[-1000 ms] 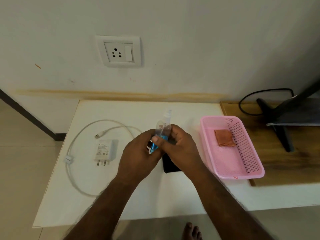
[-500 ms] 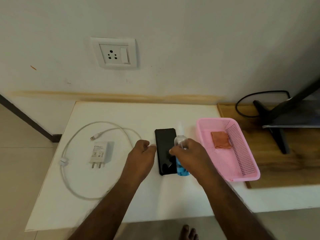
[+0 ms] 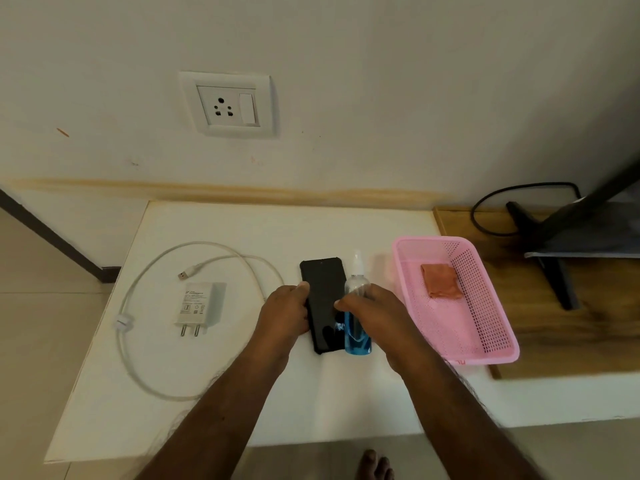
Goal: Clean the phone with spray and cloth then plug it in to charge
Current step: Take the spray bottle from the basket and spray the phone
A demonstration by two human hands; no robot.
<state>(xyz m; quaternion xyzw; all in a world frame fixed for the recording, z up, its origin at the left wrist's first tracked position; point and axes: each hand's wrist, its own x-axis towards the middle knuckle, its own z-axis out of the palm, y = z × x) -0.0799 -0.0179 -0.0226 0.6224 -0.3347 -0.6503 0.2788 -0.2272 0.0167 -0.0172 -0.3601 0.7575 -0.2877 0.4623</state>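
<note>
A black phone point(image 3: 323, 289) lies face up on the white table point(image 3: 242, 230). My left hand point(image 3: 284, 315) grips its left edge, thumb on the rim. Right beside the phone a clear spray bottle point(image 3: 356, 336) with blue liquid lies on the table, nozzle pointing away from me. My right hand point(image 3: 377, 313) is closed over its middle. A folded orange cloth point(image 3: 440, 280) sits in the pink basket point(image 3: 498, 355) at the right. The white charger point(image 3: 197, 304) and its looped cable point(image 3: 138, 282) lie at the left. The wall socket point(image 3: 227, 103) is above.
A wooden board point(image 3: 554, 341) at the right carries a black monitor stand point(image 3: 554, 265) with a black cable. The table's front and left edges drop to a tiled floor, where my foot point(image 3: 375, 465) shows.
The bottle, held up in both hands a second ago, has come down onto the table beside the phone. My left hand let go of it and moved to the phone's left edge.
</note>
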